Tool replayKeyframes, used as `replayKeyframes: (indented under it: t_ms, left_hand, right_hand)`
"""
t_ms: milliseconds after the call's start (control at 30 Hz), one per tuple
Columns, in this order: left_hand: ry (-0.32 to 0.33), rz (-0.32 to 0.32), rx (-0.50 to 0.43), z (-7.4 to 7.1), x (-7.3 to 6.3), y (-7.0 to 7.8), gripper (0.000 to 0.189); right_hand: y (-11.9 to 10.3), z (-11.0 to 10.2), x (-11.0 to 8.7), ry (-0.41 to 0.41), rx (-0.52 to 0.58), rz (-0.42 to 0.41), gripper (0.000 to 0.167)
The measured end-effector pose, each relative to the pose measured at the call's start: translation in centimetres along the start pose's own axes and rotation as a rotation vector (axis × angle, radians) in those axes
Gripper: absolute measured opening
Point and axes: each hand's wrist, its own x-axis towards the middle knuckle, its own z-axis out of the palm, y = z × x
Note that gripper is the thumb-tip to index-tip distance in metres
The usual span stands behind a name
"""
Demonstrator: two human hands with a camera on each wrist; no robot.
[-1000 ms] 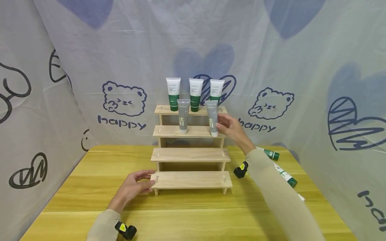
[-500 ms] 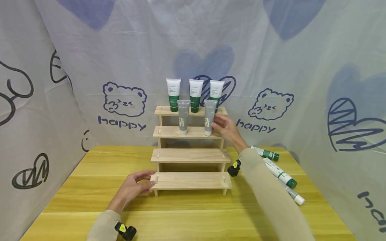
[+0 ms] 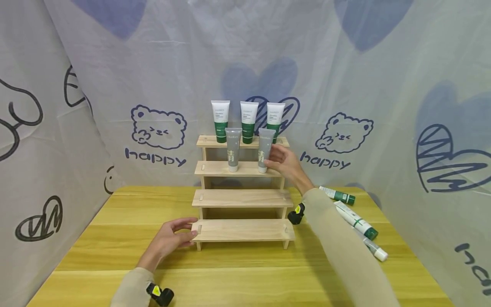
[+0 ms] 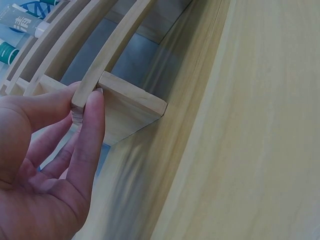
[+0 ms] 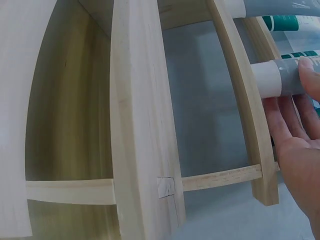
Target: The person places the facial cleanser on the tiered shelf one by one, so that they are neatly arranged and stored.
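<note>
A four-step wooden display rack (image 3: 241,197) stands on the table. My right hand (image 3: 287,163) grips a grey squeeze tube (image 3: 265,145), which stands cap down at the right of the second shelf from the top. In the right wrist view the thumb lies over that tube's body just past its white cap (image 5: 266,80), with the other fingers behind. A matching grey tube (image 3: 232,149) stands to its left. At the lowest shelf's left end, my left hand (image 3: 170,236) pinches the board (image 4: 112,50) between thumb and finger.
Three white-and-green tubes stand along the top shelf, the left one (image 3: 220,121) at its end. On the table at right lie a green-capped tube (image 3: 337,195), a larger white one (image 3: 356,220) and a grey one (image 3: 374,248). A printed curtain (image 3: 245,51) hangs behind.
My right hand has moved the grey tube leftward along its shelf, and the tube stands straighter. My left hand has stayed at the rack's lowest shelf.
</note>
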Motion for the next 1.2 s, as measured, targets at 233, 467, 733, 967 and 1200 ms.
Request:
replayKeyframes:
  t_ms: [233,467,733,967,1200]
  left_hand:
    - [-0.019,0.012,0.005,0.0,-0.1,0.0,0.057]
    - [-0.011,0.009,-0.003,0.0,0.0,-0.2,0.056]
    - [-0.012,0.014,-0.002,0.0,0.1,-0.2,0.057]
    - [-0.013,0.012,-0.009,0.0,0.1,-0.1,0.057]
    - [-0.014,0.009,-0.011,0.0,0.1,-0.1,0.056]
  right_hand:
    - [-0.1,0.5,0.2,0.009,-0.005,-0.016,0.059]
    - [-0.2,1.1,0.4,0.005,0.026,-0.004,0.058]
    - [0.0,1.2,0.4,0.014,0.010,-0.009,0.058]
    - [0.0,1.5,0.1,0.024,-0.006,-0.033,0.058]
    - [-0.2,1.6,-0.1,0.027,-0.022,-0.051,0.058]
